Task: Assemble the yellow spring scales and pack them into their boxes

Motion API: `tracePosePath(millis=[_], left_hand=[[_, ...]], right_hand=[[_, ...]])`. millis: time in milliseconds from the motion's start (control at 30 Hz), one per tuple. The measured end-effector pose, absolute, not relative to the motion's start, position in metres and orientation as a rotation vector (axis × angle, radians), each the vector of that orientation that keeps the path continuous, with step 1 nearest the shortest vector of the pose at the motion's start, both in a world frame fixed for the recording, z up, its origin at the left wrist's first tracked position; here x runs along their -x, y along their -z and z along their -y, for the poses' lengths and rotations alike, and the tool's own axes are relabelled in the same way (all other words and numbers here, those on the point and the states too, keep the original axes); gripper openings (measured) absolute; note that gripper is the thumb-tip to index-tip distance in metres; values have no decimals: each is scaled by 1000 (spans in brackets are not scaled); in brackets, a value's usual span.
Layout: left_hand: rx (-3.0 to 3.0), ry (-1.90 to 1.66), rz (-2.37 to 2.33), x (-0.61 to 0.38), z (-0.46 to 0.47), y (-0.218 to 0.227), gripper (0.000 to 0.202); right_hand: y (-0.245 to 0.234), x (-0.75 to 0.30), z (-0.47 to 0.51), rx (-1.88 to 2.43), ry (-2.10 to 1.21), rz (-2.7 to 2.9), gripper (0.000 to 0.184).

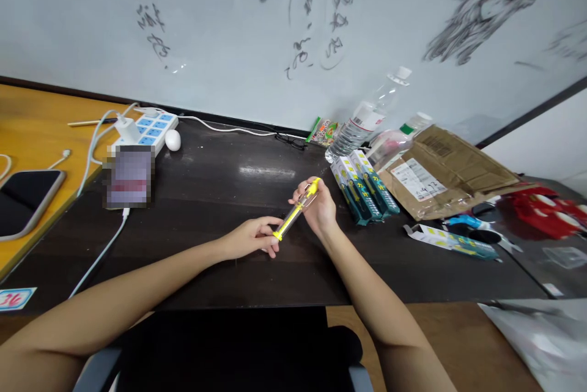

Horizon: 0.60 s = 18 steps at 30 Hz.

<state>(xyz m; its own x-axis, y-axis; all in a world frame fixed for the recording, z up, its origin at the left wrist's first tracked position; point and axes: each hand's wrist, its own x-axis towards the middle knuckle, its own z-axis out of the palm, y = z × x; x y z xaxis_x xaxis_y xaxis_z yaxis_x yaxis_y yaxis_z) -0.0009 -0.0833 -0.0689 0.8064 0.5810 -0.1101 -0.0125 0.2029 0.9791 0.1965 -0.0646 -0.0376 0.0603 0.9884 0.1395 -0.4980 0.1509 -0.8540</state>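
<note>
A slim yellow and clear pen-like tool (296, 210) is held slanted above the dark desk (206, 245), between both of my hands. My right hand (320, 207) grips its upper end near the yellow cap, fingers curled round it. Fingers of my left hand (254, 238) pinch its lower yellow tip. Just right of my right hand lie three green and white narrow boxes (364, 185) side by side. Another box of the same kind (452, 241), opened, lies further right.
A brown cardboard parcel (447, 172) and two clear plastic bottles (367, 117) lie at the back right. A power strip (149, 129), cables and a blurred device (129, 175) sit at the left, a phone (25, 199) on the orange table. Red packaging (548, 208) lies far right.
</note>
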Motion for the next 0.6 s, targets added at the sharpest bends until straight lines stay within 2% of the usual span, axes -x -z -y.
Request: tracePosePath(millis=[133,267,500,600], left_hand=[[-1358,-388,-566,2,77,68,34],[-1353,-362,-625,3,78,62,27],[-1164,-403,-582,6,74,60,36],[-1117,-386,-548,7,71,64,43]], right_hand=[[34,-200,65,704,-1238,869,22],[33,-198,68,720,-1242,929,24],[43,-205,66,852,-1497,1139,29],[46,-208,63,853,-1487,1162,29]])
